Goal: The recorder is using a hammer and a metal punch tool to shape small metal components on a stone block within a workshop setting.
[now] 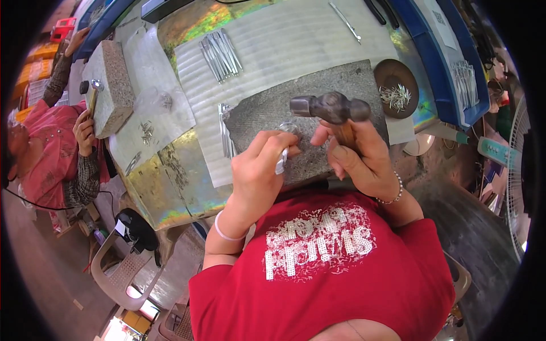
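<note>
My right hand (367, 162) grips a hammer by its wooden handle (346, 135). The dark steel hammer head (331, 107) is raised over a grey stone slab (335, 79). At the slab's near edge, my left hand (259, 162) is closed with fingertips pinched together. A small shiny silver piece (288, 126) shows at those fingertips, its kind unclear. Something white (281, 162) sits at the fingers, perhaps a wrap. To the slab's right, a round brown dish (410, 77) holds many small silver pins (395, 98).
Slender silver metal pieces lie in a bundle (220, 55) on white foam sheeting (273, 40); more (226, 131) lie by the slab's left edge. A slim metal tool (345, 23) lies farther back. Blue bins (475, 105) line the right. At left, a co-worker's hand (84, 133) holds a hammer on a stone block (111, 85).
</note>
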The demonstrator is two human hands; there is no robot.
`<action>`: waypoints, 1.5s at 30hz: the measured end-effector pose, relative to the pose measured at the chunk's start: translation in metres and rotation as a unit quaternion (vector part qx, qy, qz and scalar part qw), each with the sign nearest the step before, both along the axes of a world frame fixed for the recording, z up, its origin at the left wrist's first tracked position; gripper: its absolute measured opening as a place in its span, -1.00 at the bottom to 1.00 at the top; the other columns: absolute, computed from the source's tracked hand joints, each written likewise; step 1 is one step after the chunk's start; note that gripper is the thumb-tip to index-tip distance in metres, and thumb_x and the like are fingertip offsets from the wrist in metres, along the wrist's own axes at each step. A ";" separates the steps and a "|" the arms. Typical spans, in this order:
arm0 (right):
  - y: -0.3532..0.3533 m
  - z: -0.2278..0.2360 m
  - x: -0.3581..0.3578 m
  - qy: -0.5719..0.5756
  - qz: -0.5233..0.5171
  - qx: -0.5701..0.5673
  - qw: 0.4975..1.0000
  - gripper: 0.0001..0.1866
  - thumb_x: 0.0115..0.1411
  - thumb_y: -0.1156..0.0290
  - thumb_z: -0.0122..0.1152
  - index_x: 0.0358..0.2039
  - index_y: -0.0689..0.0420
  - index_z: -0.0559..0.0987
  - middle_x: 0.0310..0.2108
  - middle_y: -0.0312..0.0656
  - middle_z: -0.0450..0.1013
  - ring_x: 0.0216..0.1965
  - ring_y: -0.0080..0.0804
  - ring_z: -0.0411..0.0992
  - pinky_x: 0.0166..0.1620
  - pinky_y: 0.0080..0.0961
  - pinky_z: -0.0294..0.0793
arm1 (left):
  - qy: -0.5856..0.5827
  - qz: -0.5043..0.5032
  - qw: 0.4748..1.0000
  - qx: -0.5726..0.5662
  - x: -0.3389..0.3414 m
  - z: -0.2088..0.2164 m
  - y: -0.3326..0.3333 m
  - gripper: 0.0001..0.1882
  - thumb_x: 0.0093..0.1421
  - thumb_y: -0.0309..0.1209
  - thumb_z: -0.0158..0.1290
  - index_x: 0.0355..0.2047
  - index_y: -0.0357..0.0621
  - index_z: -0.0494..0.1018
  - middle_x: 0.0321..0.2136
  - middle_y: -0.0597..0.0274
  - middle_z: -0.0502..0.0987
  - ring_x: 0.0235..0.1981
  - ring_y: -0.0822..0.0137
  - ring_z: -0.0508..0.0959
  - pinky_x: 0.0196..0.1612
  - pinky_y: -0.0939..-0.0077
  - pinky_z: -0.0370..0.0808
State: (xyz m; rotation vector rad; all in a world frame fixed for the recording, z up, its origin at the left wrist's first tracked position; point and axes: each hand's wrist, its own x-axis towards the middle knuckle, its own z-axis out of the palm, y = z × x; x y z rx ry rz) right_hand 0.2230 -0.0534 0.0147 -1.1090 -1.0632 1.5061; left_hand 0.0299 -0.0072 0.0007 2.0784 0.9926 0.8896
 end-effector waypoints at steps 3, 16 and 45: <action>0.004 0.008 -0.005 -0.056 -0.019 0.068 0.996 -0.63 0.10 0.53 0.17 -0.05 0.19 0.37 -0.45 -0.25 0.40 -0.53 -0.65 0.31 -0.46 -0.66 0.31 | 0.006 0.003 1.000 0.013 0.001 -0.003 -0.002 -0.61 -0.21 -0.78 -0.03 -0.31 -0.21 0.42 -0.43 0.13 0.50 -0.47 0.20 0.56 -0.50 0.41 0.48; 0.035 0.055 -0.026 -0.289 0.123 0.335 0.888 -0.83 -0.07 0.53 0.30 -0.41 0.14 0.52 -0.56 -0.19 0.42 -0.53 -0.30 0.45 -0.49 -0.50 0.41 | 0.013 -0.053 0.998 0.027 -0.006 0.013 0.005 -0.71 -0.10 -0.37 0.10 -0.33 -0.17 0.38 -0.39 0.13 0.44 -0.55 0.13 0.53 -0.57 0.41 0.45; -0.009 0.107 0.008 -0.447 0.160 0.317 0.821 -0.40 -0.17 0.68 0.24 -0.02 0.38 0.35 -0.42 -0.05 0.45 -0.52 -0.28 0.46 -0.51 -0.51 0.44 | 0.000 -0.039 0.995 0.087 -0.008 -0.006 0.008 -0.74 -0.14 -0.67 0.00 -0.38 -0.15 0.38 -0.55 0.22 0.38 -0.60 0.23 0.49 -0.65 0.42 0.37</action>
